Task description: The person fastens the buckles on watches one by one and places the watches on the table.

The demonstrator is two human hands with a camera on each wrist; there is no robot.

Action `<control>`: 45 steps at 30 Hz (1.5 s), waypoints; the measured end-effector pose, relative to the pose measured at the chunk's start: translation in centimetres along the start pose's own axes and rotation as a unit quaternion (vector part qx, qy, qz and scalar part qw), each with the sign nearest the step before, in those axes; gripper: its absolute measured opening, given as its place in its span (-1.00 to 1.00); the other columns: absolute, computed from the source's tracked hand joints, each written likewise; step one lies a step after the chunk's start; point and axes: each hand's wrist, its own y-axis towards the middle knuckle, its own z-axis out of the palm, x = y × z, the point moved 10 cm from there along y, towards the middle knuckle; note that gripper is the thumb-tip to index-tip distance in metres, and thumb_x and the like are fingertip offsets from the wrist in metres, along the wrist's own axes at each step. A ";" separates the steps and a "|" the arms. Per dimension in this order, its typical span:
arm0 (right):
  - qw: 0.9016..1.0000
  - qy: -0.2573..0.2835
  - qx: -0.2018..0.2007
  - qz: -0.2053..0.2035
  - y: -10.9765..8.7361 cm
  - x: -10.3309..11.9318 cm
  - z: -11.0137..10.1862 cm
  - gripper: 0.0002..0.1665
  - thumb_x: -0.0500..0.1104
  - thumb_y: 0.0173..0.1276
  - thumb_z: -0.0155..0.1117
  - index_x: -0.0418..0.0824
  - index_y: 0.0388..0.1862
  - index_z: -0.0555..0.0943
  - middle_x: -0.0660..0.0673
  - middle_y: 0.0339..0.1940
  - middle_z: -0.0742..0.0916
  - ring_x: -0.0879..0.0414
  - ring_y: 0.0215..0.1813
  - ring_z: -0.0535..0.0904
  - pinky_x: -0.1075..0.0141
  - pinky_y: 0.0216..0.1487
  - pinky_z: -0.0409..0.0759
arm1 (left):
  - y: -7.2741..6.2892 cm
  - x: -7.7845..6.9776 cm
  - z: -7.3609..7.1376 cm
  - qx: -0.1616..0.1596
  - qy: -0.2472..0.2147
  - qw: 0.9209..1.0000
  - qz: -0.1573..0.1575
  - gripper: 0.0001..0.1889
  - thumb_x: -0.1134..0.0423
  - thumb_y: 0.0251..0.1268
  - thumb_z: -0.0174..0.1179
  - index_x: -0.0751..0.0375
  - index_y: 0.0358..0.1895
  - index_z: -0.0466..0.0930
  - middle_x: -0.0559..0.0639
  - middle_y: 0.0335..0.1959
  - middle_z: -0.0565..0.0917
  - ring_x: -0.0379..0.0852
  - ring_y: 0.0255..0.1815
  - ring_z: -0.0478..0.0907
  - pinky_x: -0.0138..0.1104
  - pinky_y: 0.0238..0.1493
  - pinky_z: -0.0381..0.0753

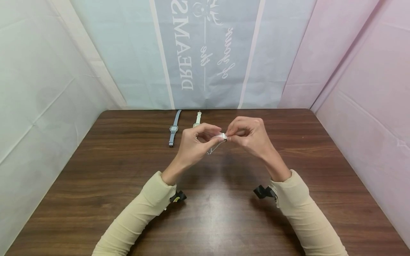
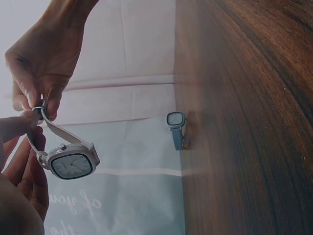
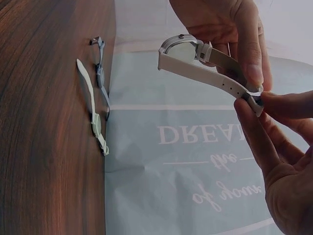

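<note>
Both hands hold a white-strapped wristwatch [image 2: 73, 164] above the table, its rounded-square dial hanging below the fingers in the left wrist view. The left hand [image 1: 195, 144] pinches the strap beside the buckle. Fingertips of the right hand [image 1: 251, 137] pinch the strap's end at the metal buckle [image 3: 253, 98]. The strap [image 3: 200, 73] forms a loop, with its two ends meeting at the buckle; small holes show along it. Fingers partly cover the buckle, so I cannot tell whether it is fastened.
On the brown wooden table [image 1: 128, 199] lie a blue watch [image 1: 173, 128] and, to its right, a pale green watch [image 1: 198, 117] partly hidden by the left hand. A printed grey-blue cloth [image 1: 205, 53] hangs behind the table's far edge, with pale sheets at both sides.
</note>
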 end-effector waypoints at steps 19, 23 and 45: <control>1.000 -0.018 0.015 -0.009 0.2 0.6 0.1 -0.78 -0.52 0.14 0.50 -0.23 -0.35 0.83 -0.16 -0.33 0.85 0.21 -0.28 0.78 0.39 -0.23 0.78 | 0.2 0.2 -0.5 -0.016 0.013 1.000 -0.005 -0.78 0.36 0.14 0.54 0.25 -0.15 0.74 0.09 -0.28 0.85 -0.21 -0.38 0.72 -0.36 -0.37 0.71; 1.000 -0.008 0.025 -0.017 0.2 0.7 0.3 -0.74 -0.55 0.12 0.49 -0.28 -0.28 0.82 -0.17 -0.29 0.84 0.15 -0.25 0.80 0.35 -0.17 0.78 | 0.1 0.2 -0.7 -0.024 0.016 1.000 -0.002 -0.83 0.34 0.17 0.53 0.24 -0.17 0.81 0.07 -0.27 0.85 -0.23 -0.42 0.71 -0.38 -0.38 0.71; 1.000 0.012 0.002 0.005 0.2 0.0 0.5 -0.74 -0.50 0.17 0.52 -0.30 -0.17 0.75 -0.20 -0.24 0.82 0.19 -0.24 0.77 0.34 -0.12 0.77 | 0.3 0.7 -1.7 -0.059 -0.013 0.998 -0.033 -0.77 0.32 0.18 0.52 0.26 -0.09 0.81 0.11 -0.25 0.85 -0.26 -0.36 0.71 -0.43 -0.34 0.66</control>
